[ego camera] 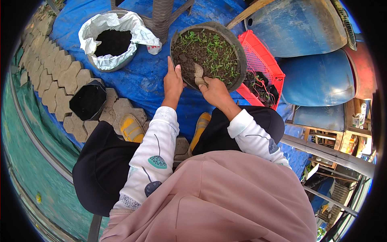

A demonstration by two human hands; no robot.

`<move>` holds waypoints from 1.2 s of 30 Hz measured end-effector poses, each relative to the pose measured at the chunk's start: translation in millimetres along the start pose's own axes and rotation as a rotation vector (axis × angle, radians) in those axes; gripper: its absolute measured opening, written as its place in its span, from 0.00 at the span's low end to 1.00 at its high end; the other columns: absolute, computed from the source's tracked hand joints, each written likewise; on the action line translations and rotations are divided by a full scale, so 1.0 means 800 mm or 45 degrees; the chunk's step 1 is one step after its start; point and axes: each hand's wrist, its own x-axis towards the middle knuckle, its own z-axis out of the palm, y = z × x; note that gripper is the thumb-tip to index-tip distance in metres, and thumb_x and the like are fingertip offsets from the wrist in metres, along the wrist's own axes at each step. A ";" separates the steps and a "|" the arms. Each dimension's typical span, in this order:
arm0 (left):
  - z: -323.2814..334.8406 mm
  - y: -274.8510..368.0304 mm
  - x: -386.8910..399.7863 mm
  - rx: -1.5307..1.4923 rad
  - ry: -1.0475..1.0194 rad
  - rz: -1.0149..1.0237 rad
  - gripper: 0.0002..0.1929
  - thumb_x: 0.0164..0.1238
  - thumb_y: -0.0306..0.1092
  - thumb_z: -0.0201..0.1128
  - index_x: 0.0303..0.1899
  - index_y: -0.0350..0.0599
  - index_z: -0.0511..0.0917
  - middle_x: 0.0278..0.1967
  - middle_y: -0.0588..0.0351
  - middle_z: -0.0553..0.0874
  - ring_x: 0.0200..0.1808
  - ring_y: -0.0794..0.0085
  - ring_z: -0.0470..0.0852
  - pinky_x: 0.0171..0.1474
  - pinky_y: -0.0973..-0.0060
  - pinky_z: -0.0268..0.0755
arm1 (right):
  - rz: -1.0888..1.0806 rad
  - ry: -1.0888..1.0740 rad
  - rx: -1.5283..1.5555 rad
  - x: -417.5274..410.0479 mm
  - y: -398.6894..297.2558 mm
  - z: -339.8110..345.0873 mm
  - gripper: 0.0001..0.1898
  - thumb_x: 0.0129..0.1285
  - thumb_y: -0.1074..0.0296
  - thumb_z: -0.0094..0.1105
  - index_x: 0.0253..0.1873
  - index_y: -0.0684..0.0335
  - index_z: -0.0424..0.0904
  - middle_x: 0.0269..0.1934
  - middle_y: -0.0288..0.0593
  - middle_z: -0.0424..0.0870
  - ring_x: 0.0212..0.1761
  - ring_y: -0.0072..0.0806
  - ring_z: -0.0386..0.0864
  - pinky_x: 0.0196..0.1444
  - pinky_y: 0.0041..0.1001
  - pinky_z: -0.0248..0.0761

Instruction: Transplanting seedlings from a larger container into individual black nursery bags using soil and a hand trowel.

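A round dark pot (242, 65) of soil and small green seedlings (216, 50) is in front of me, tilted toward me. My left hand (173, 80) grips its left rim, thumb over the edge and fingers outside. In my right hand (216, 92) is the handle of a small trowel (198, 71), whose soil-coated blade rests on the bare soil beside the seedlings. To the left stands a round tub (116, 64) lined with a white plastic sack (87, 34) and holding dark soil. Nearer me is a black polybag (88, 101) filled with dark soil.
Blue tarpaulin (148, 80) covers the ground, with hexagonal paving stones (71, 75) at left. A red plastic crate (278, 75) holding seedlings in black bags stands right of the pot. Large blue barrels (317, 78) line the right side. A table leg (161, 18) rises behind.
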 end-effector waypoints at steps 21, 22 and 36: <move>0.005 -0.010 0.001 -0.081 -0.011 0.062 0.28 0.78 0.42 0.42 0.74 0.50 0.46 0.33 0.46 0.84 0.19 0.71 0.81 0.20 0.75 0.75 | 0.096 -0.067 0.428 -0.009 0.057 -0.009 0.26 0.61 0.60 0.57 0.59 0.73 0.73 0.35 0.60 0.83 0.38 0.46 0.83 0.45 0.33 0.73; 0.005 -0.012 0.002 -0.111 -0.017 0.083 0.28 0.78 0.42 0.42 0.74 0.50 0.46 0.34 0.46 0.84 0.19 0.71 0.81 0.20 0.75 0.75 | 0.097 -0.083 0.452 -0.009 0.062 -0.009 0.26 0.61 0.59 0.57 0.59 0.73 0.73 0.35 0.59 0.83 0.37 0.44 0.83 0.44 0.33 0.73; -0.022 0.016 0.011 0.313 0.463 0.484 0.25 0.76 0.46 0.42 0.59 0.32 0.70 0.57 0.34 0.75 0.56 0.44 0.74 0.60 0.60 0.64 | 0.110 -0.180 0.754 -0.017 0.086 -0.021 0.26 0.67 0.63 0.54 0.67 0.68 0.66 0.25 0.33 0.73 0.22 0.16 0.67 0.20 0.20 0.59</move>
